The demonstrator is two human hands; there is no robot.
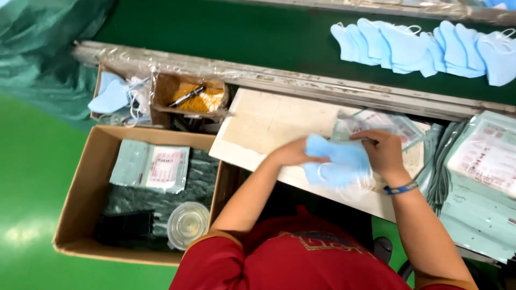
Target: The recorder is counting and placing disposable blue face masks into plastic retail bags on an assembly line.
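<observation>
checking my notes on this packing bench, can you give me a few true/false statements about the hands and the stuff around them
1. Both hands hold blue face masks. True: left hand and right hand grip the stack.
2. The conveyor belt is red. False: it is dark green, with blue masks lying on it.
3. The cardboard box holds a packaged pouch. True.
4. The right wrist is bare. False: it wears a blue wristband.

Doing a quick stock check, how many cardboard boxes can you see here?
3: a large cardboard box at lower left, and two small boxes behind it, one with masks, one with yellow bits. Others may be hidden.
</observation>
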